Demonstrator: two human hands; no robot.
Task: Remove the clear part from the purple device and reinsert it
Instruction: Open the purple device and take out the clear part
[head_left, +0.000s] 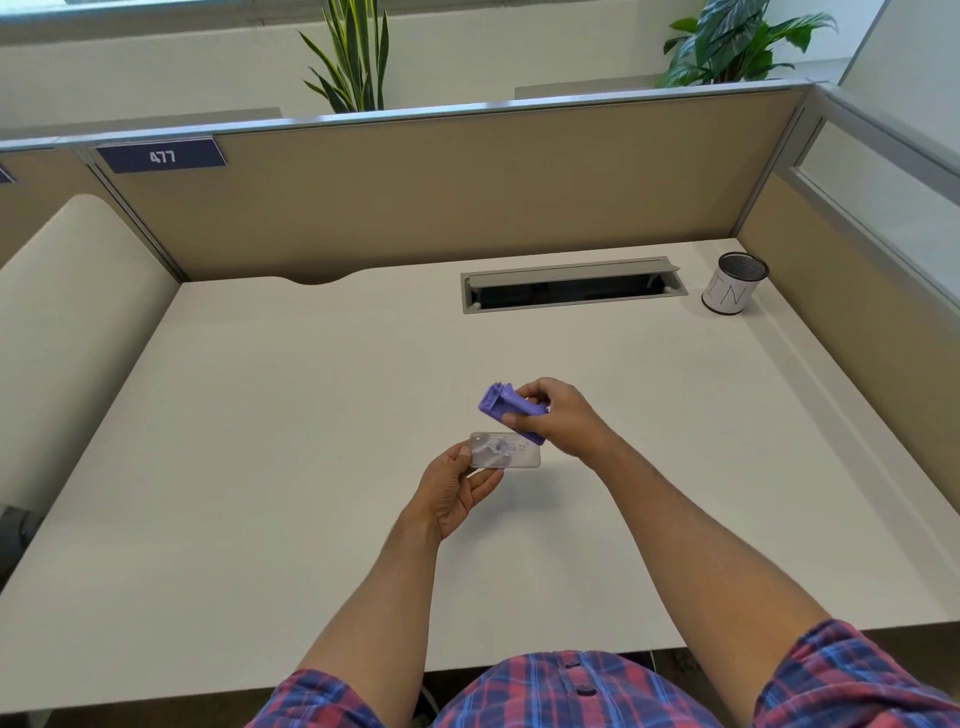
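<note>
While the left hand (457, 488) pinches the clear part (505, 451) and the right hand (556, 415) grips the purple device (506, 408) mid-frame, misalignment could jam reinsertion.

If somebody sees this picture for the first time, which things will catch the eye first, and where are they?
The eye goes first to the purple device, gripped in the right hand above the middle of the white desk. Just below it, the left hand holds the clear part by its left end, so the two pieces look separated or nearly so. At the far right corner stands a white cup marked "IN".
</note>
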